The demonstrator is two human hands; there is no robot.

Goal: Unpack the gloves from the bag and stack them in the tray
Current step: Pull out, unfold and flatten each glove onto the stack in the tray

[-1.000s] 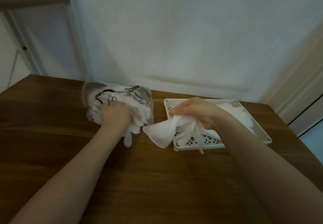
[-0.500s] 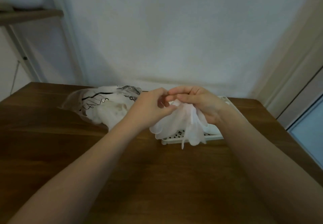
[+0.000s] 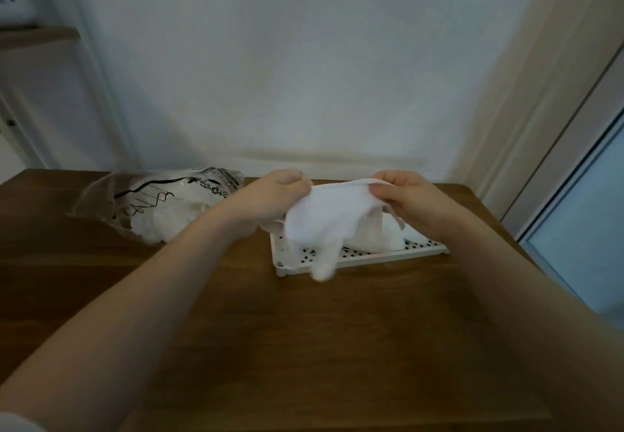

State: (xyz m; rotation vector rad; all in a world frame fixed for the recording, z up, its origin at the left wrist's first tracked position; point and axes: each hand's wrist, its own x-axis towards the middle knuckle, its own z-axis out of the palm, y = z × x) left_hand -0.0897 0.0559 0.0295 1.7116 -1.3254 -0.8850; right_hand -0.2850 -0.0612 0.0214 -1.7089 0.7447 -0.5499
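Observation:
A white glove point(image 3: 320, 222) hangs above the tray, its fingers pointing down. My left hand point(image 3: 273, 195) pinches the left end of its cuff and my right hand point(image 3: 405, 198) pinches the right end, stretching the cuff between them. Under the glove sits a white perforated tray point(image 3: 354, 257) with more white gloves point(image 3: 381, 236) lying in it. To the left, a clear plastic bag point(image 3: 152, 202) with black print lies on the table, white gloves visible inside.
The brown wooden table point(image 3: 304, 347) runs up to a white wall. Its right edge is close to the tray, beside a door frame point(image 3: 540, 128). A wooden shelf point(image 3: 33, 35) stands at the far left.
My left hand left the bag and came to the glove held by my right hand. Both hands have since pulled apart, spreading the cuff over the tray.

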